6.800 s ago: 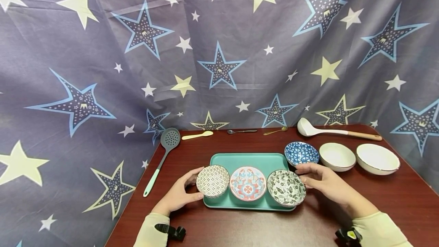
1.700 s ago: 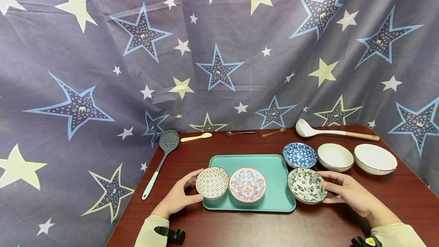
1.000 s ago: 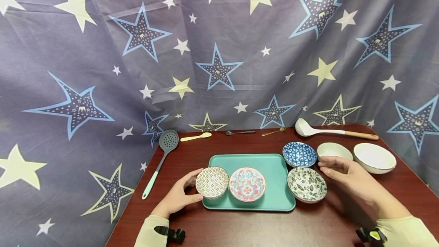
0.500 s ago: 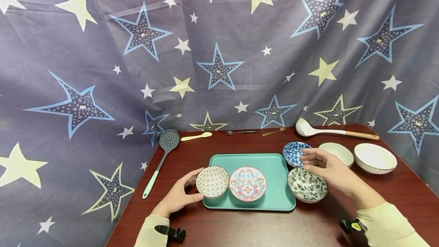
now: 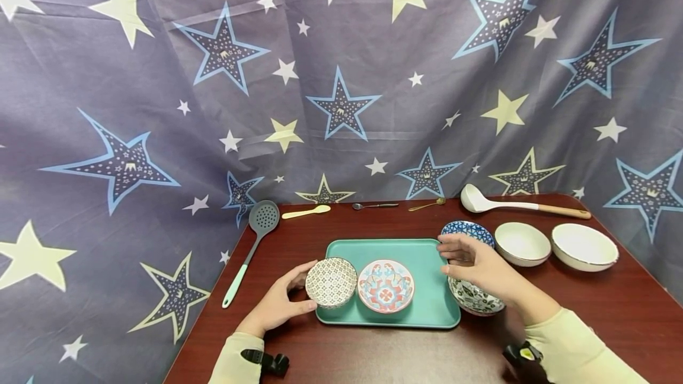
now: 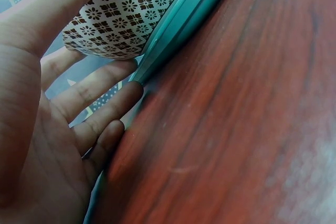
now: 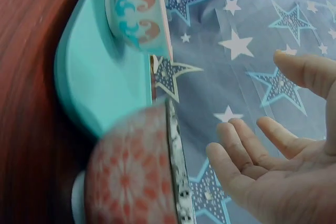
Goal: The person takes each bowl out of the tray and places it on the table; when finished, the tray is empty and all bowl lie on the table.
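Note:
In the head view, my left hand point(image 5: 274, 307) holds the side of a brown-patterned bowl point(image 5: 331, 283) between thumb and fingers, at the left of a teal tray point(image 5: 429, 307). The left wrist view shows the thumb along the bowl wall point(image 6: 126, 14) and the lower fingers loose beside the tray rim. A pink-and-blue patterned bowl point(image 5: 386, 287) sits mid-tray. My right hand point(image 5: 480, 268) is over a leaf-patterned bowl point(image 5: 475, 300), partly hiding it, holding nothing. That bowl's red outside point(image 7: 128, 177) appears in the right wrist view, beside the tray's right end.
Behind the right hand stand a blue bowl point(image 5: 472, 229) and two white bowls, one near point(image 5: 523, 245) and one farther right point(image 5: 584, 248). A ladle point(image 5: 501, 204), several small spoons such as a yellow one point(image 5: 309, 212), and a slotted turner point(image 5: 264, 217) line the back and left.
The leaf-patterned bowl has moved from the tray's right part to beside the tray. My right hand has let go of it and moved left over it. My left hand stays at its bowl.

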The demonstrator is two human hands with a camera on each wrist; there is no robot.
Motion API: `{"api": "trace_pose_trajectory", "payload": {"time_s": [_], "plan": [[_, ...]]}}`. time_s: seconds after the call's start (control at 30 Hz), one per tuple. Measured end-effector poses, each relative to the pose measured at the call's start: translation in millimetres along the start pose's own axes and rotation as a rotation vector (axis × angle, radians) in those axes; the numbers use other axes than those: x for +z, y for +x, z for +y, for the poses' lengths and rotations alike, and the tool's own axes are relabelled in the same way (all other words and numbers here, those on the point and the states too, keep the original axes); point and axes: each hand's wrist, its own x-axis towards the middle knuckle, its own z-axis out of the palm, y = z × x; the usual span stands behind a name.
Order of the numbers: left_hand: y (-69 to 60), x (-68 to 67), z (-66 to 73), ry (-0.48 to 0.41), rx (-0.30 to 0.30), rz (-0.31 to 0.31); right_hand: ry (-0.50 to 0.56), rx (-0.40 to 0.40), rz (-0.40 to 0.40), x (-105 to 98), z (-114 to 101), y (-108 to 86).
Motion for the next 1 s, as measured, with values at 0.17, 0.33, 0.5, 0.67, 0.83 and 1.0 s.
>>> {"api": "trace_pose_trajectory", "payload": {"time_s": [0.17, 0.33, 0.5, 0.67, 0.83, 1.0], "plan": [[0.2, 0.0, -1.6, 0.0, 0.002, -0.002, -0.019, 0.024, -0.02, 15, 1, 7.4], [-0.1, -0.5, -2.4, -0.004, 0.019, -0.004, -0.016, 0.017, -0.049, 29, 0, 12.6], [-0.1, -0.8, -2.4, -0.006, 0.025, -0.006, 0.002, 0.022, -0.073, 43, -2, 16.2], [-0.3, -1.2, -3.5, -0.003, 0.043, -0.006, 0.01, 0.066, -0.098, 55, -1, 19.2], [-0.1, -0.6, -3.5, -0.001, 0.027, -0.005, 0.001, 0.075, -0.107, 65, 1, 20.9], [0.4, -0.2, -2.8, -0.002, 0.018, -0.006, -0.016, 0.095, -0.099, 75, 2, 22.5]]}}
